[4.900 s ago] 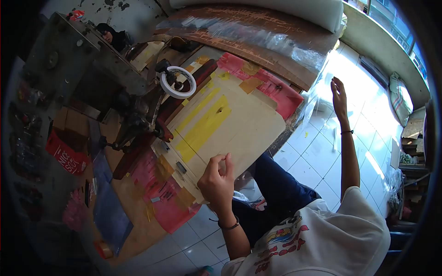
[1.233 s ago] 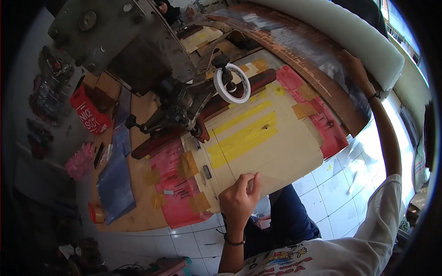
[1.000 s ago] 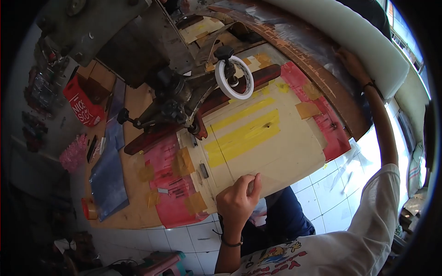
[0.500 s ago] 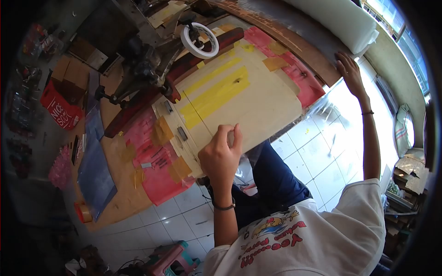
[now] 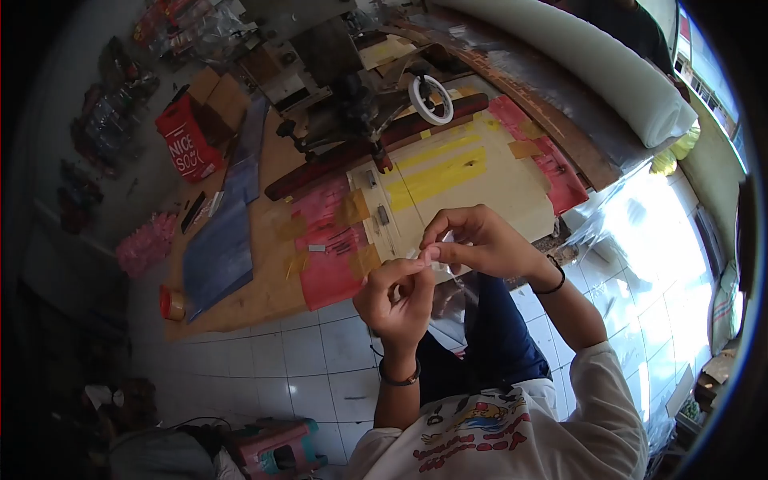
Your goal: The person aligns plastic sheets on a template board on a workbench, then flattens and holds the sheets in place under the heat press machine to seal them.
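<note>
Left hand (image 5: pixel 398 308) and right hand (image 5: pixel 492 246) meet at pinched fingertips near the cream board (image 5: pixel 512 192).
Anything between them is too small to tell. Yellow strips (image 5: pixel 460 170) mark the board, red sheets (image 5: pixel 330 290) flank it, and a white ring (image 5: pixel 414 98) hangs on the machine (image 5: pixel 352 100) beyond.

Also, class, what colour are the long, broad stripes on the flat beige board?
Yellow: the stripes on the board show best in the head view.

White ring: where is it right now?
In the head view, the white ring is high up, just right of centre, hanging just below the black knob, near the right end of the dark red bar.
</note>
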`<action>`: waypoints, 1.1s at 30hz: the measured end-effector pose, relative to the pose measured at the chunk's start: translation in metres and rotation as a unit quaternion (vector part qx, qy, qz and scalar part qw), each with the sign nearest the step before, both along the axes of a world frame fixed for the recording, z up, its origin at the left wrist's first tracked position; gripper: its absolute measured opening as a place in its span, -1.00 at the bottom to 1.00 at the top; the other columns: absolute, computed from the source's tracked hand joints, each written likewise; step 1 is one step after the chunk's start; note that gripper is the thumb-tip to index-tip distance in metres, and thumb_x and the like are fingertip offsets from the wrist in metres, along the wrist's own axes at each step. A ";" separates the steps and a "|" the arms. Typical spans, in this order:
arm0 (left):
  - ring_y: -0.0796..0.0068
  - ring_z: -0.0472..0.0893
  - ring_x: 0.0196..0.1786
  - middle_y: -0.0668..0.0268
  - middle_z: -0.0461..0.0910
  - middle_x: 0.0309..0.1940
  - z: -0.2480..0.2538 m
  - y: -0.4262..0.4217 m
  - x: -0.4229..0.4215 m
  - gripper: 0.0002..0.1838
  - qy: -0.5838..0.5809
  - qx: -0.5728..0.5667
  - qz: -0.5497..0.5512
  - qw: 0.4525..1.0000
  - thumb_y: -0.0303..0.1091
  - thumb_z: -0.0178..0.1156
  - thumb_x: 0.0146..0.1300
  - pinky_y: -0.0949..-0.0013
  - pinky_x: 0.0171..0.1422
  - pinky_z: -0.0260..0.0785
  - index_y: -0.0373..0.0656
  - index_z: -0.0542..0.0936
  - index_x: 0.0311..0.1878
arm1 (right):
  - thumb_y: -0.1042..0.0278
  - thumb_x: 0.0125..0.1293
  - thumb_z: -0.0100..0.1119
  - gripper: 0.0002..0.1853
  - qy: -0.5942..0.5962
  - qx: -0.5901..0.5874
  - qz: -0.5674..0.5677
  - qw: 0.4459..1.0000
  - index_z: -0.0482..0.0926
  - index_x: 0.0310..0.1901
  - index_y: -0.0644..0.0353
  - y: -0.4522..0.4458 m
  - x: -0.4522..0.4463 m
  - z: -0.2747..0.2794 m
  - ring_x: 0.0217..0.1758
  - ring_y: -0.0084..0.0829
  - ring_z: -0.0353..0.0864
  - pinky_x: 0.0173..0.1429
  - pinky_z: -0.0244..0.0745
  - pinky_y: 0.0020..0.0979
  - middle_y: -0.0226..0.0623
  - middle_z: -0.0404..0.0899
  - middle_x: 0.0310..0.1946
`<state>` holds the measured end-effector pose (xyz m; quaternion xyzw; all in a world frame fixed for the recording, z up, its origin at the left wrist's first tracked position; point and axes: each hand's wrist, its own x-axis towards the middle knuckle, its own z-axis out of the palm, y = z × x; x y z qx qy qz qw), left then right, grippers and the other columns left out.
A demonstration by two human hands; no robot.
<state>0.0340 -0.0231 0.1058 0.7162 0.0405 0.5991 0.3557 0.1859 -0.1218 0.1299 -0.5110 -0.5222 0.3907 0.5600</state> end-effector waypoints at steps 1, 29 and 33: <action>0.78 0.35 -0.61 0.52 0.49 -0.62 0.007 0.001 -0.004 -0.79 -0.001 -0.025 0.011 1.000 -0.63 0.44 0.24 0.59 -0.50 0.12 -0.13 0.63 -0.18 | 0.15 0.49 0.34 -0.67 -0.039 0.043 -0.028 0.998 0.65 0.01 0.29 0.008 -0.002 0.008 -0.25 -0.52 0.69 -0.11 0.59 -0.42 -0.31 0.74 -0.22; 0.03 0.58 0.24 0.00 0.60 0.11 0.061 0.029 0.001 -0.48 0.547 0.234 -0.173 0.785 -0.05 0.26 0.43 0.04 0.40 0.40 -0.26 0.56 0.26 | 0.00 0.38 0.32 -0.64 -0.545 0.004 -0.289 0.787 0.64 0.03 0.07 0.105 0.089 -0.064 0.18 -0.12 0.63 0.21 0.52 -0.08 -0.24 0.68 -0.04; -0.04 0.32 0.55 -0.07 0.41 0.42 -0.045 0.054 0.027 -0.35 0.456 0.265 0.007 0.849 -0.04 0.23 0.45 -0.07 0.64 0.13 -0.30 0.43 0.43 | 0.15 0.36 0.35 -0.65 -0.521 0.060 -0.290 0.801 0.64 0.11 0.05 0.088 0.073 -0.060 0.20 -0.13 0.61 0.32 0.46 -0.11 -0.23 0.66 0.09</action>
